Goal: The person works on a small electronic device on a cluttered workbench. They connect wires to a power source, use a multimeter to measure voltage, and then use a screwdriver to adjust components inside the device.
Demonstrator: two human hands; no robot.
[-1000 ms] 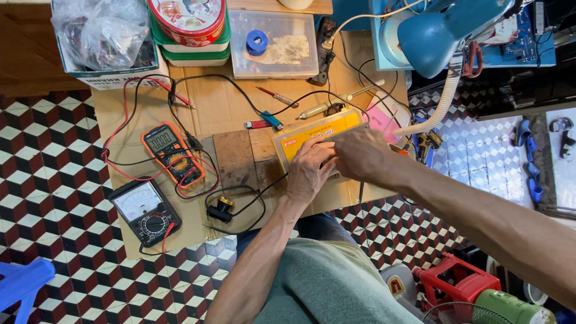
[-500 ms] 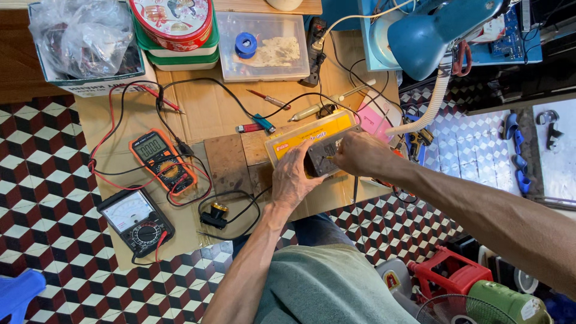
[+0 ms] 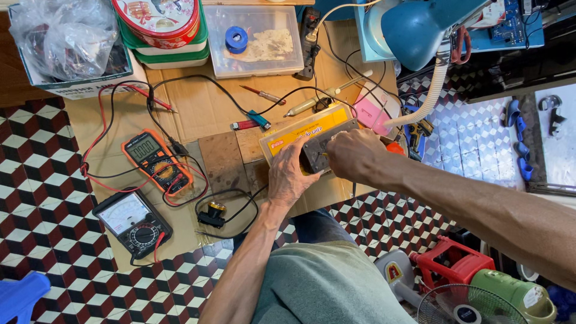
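dark box (image 3: 317, 151) held above yellow case (image 3: 303, 129) at the bench front | left hand (image 3: 289, 175) and right hand (image 3: 355, 155) clamped on it together | risk: box may be dropped onto the case if the grip loosens

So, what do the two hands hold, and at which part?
Both grip a small dark grey block: left hand at its left side, right hand at its right end.

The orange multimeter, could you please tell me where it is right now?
In the head view, the orange multimeter lies left of the left hand, on the cardboard, just above the black analog meter.
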